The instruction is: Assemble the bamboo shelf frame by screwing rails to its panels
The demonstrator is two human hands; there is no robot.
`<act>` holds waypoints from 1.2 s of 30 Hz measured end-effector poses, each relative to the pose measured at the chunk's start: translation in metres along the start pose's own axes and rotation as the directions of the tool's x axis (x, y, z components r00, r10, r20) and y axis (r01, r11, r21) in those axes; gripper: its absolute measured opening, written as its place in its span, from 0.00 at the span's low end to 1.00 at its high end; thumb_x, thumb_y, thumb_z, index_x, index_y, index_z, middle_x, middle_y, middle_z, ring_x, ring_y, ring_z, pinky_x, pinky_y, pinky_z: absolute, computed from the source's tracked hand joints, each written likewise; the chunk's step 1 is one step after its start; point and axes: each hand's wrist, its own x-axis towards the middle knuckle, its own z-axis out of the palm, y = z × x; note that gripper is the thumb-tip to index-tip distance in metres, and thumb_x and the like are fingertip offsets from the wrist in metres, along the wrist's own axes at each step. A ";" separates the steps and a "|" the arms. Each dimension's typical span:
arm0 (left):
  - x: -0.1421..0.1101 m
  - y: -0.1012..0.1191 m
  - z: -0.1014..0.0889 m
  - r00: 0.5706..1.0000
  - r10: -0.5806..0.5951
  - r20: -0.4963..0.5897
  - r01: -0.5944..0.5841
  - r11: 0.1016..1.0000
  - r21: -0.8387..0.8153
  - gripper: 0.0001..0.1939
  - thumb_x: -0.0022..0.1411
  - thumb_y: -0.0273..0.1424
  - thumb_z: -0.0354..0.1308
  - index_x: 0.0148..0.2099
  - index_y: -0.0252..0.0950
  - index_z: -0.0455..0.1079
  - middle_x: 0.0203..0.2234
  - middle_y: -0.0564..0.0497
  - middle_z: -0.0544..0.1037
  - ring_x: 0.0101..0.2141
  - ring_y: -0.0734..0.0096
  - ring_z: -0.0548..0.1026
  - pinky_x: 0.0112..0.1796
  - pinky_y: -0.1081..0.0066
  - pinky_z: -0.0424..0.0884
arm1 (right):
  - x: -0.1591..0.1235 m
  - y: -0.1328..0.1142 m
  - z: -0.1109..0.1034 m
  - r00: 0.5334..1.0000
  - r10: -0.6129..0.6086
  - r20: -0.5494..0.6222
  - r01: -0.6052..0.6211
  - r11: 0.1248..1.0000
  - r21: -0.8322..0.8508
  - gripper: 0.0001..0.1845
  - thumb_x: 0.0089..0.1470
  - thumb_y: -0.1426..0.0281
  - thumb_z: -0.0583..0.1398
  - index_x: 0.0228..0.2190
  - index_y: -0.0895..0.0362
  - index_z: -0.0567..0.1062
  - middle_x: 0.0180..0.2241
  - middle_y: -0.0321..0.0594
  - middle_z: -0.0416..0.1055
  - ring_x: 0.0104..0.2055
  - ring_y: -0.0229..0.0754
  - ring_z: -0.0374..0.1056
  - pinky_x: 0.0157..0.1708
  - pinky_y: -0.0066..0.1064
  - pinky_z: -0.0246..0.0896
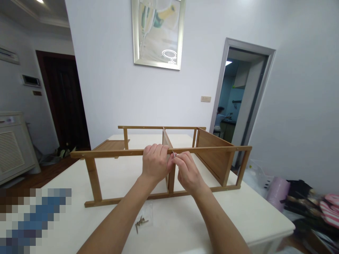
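A wooden shelf frame (124,152) lies on its side on the white table (212,218), with its near upper rail running across the view. My left hand (155,160) is closed round that rail, close to where the middle shelf board (166,139) meets it. Just to its right, my right hand (187,171) pinches a thin silvery tool, apparently a hex key (173,154), whose tip is at the rail. The fingers hide most of the tool. Several bronze-coloured screws (141,221) lie on the table below, beside a clear plastic bag (148,211).
A separate slatted wooden panel (112,145) lies at the left rear of the table. Beyond the table's right edge are a purple roll (278,190) and piled belongings. A wall stands behind, and a person (219,118) is seen through the doorway.
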 end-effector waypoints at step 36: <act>0.001 0.000 -0.001 0.999 0.026 -0.039 -0.026 1.000 0.008 0.11 0.65 0.35 0.51 0.37 0.35 0.70 0.26 0.48 0.73 0.31 0.62 0.67 0.36 0.62 0.57 | 0.001 -0.013 0.008 0.988 0.067 -0.140 -0.072 0.997 -0.031 0.11 0.58 0.83 0.51 0.38 0.57 0.67 0.27 0.38 0.63 0.29 0.39 0.58 0.29 0.31 0.59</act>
